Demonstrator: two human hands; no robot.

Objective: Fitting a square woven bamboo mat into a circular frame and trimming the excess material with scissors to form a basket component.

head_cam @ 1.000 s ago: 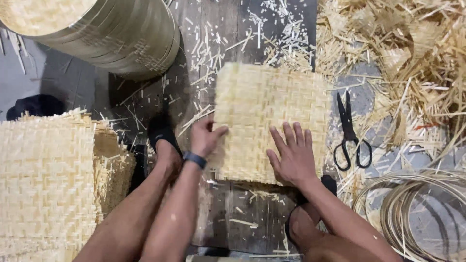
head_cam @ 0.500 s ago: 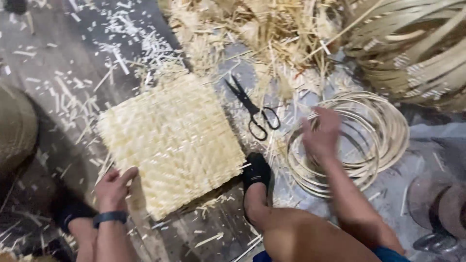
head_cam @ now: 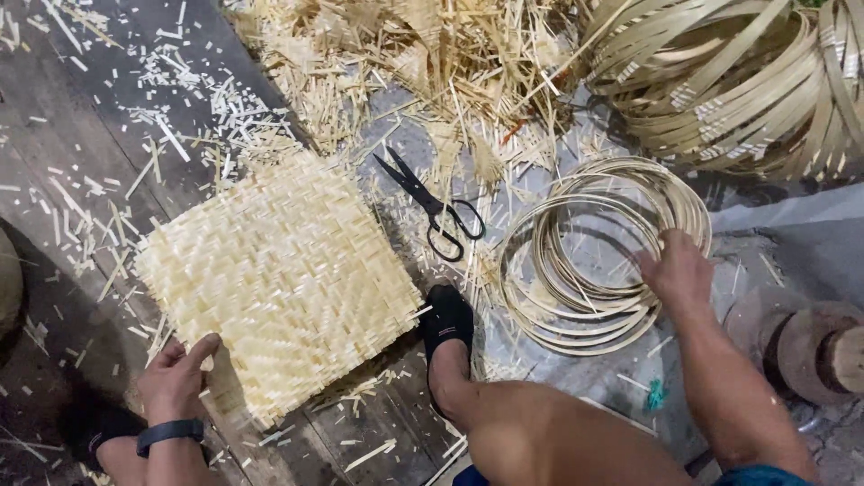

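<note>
A square woven bamboo mat (head_cam: 279, 279) lies flat on the dark floor. My left hand (head_cam: 175, 378), with a dark wristband, rests on the mat's near corner. My right hand (head_cam: 677, 270) reaches to the right and grips the rim of a stack of round bamboo hoops (head_cam: 576, 297). Black scissors (head_cam: 432, 207) lie between the mat and the hoops. My foot in a black sock (head_cam: 447, 319) sits at the mat's right edge.
Loose bamboo strips and shavings (head_cam: 423, 63) are heaped at the top. A bundle of wider bamboo rings (head_cam: 747, 81) stands at the upper right. A round wooden block (head_cam: 823, 346) is at the right edge. Short offcuts litter the floor on the left.
The view swung right, off the stacked mats. My right hand left the mat and moved onto the bamboo hoops. My left hand slid to the mat's near corner.
</note>
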